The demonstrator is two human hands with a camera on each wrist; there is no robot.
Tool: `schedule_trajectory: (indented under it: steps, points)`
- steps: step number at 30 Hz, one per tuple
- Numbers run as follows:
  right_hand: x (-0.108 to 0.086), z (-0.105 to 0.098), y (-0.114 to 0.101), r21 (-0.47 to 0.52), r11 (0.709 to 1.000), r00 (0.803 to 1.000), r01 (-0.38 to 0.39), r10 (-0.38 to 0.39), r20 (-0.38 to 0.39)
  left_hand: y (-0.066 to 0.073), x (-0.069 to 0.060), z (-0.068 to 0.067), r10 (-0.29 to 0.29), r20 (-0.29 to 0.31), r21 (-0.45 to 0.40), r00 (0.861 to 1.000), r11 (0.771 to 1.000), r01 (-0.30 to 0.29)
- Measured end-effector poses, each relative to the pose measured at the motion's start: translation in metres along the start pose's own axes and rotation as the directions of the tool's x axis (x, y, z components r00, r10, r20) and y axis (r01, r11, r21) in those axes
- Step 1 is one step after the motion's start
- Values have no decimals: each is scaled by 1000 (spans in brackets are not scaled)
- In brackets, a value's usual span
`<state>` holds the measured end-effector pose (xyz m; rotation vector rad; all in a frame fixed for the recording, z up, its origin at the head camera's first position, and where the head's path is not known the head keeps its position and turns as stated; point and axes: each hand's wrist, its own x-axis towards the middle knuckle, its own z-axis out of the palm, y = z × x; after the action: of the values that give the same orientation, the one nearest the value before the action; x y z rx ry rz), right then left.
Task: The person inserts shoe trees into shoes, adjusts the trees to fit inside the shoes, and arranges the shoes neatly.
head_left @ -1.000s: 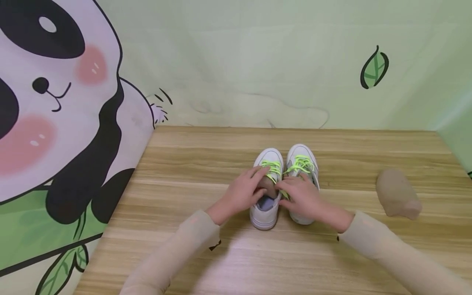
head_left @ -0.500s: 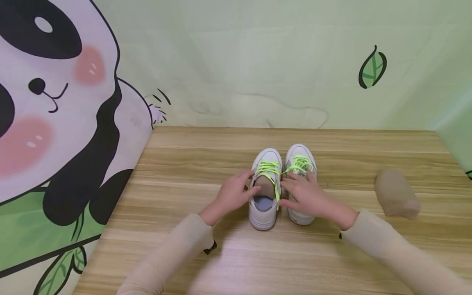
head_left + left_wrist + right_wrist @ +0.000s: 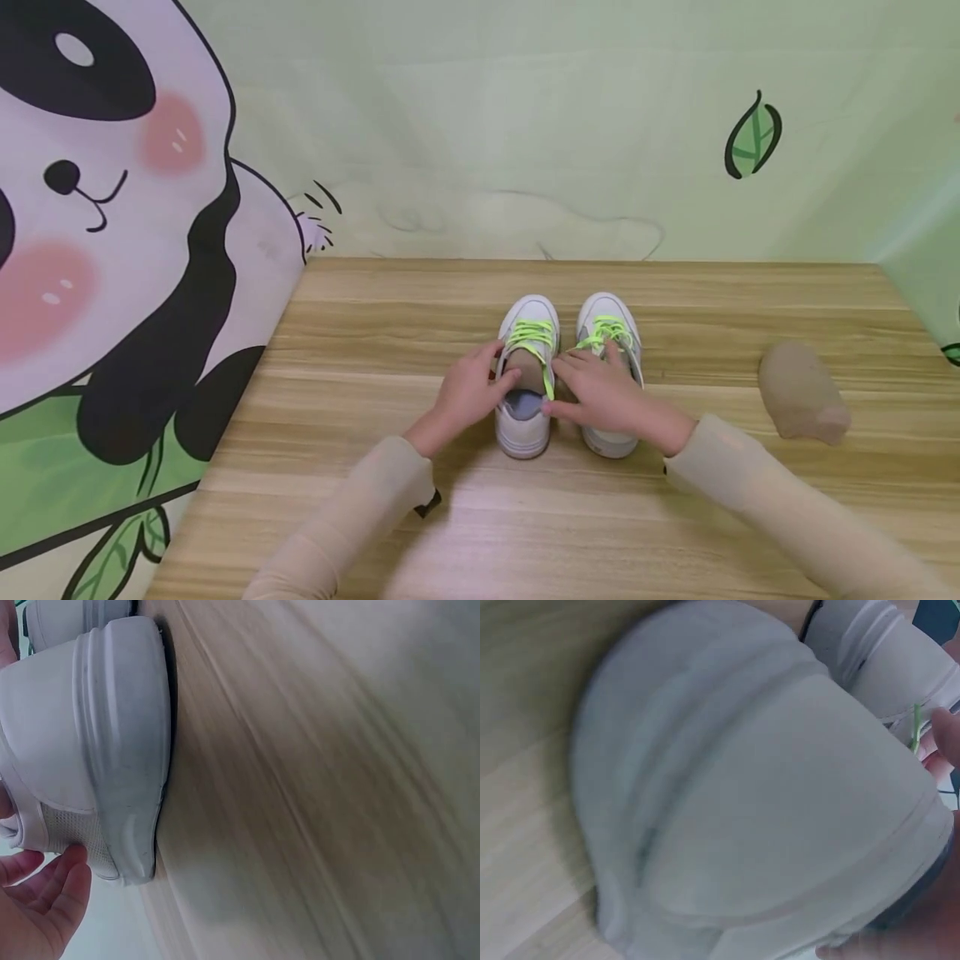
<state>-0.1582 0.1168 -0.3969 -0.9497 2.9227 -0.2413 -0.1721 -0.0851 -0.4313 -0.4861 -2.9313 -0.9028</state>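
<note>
Two white shoes with bright green laces stand side by side, toes pointing away. A brown piece [image 3: 526,372] lies in the opening of the left shoe [image 3: 522,437]. My left hand [image 3: 467,390] holds that shoe's left side, thumb at the opening; in the left wrist view its fingertips [image 3: 73,855] meet the mesh side. My right hand [image 3: 603,390], fingers fairly straight, touches the left shoe's right edge near a hanging lace [image 3: 548,379] and partly covers the right shoe [image 3: 611,443]. The heel of the right shoe [image 3: 780,795] fills much of the right wrist view.
A rounded brown-beige piece [image 3: 802,393] lies on the wooden surface [image 3: 375,333] to the right of the shoes. Behind the surface rises a pale green wall [image 3: 525,125] with a printed leaf [image 3: 753,137]; a large printed panda [image 3: 172,250] is at the left.
My left hand moved off the left shoe's laces to its left side. The left shoe has shifted slightly left and away, and my right hand has moved left beside it.
</note>
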Motion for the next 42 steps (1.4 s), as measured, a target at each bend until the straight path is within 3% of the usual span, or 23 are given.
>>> schedule_trajectory:
  steps: [9, 19, 27, 35, 42]
  points:
    - [19, -4, -6, -13, 1000, 999, -24, 25, 41, -6, 1, -8, -37, -50, 10, 998, 999, 37]
    - [31, -5, -5, 20, 996, 989, -84, 81, 123, -11, 1, -10, -50, -101, 109, 994, 992, 61]
    - [37, -3, -6, 39, 995, 988, -89, 84, 132, -14, 1, -15, -72, -96, 151, 993, 985, 86]
    - [29, 0, 0, 35, 999, 995, -26, 22, 93, -22, 0, -16, -32, -80, 163, 996, 986, 45]
    - [16, -7, 10, 79, 995, 998, 53, -50, -33, -24, -3, -17, -47, -93, 115, 995, 992, 58]
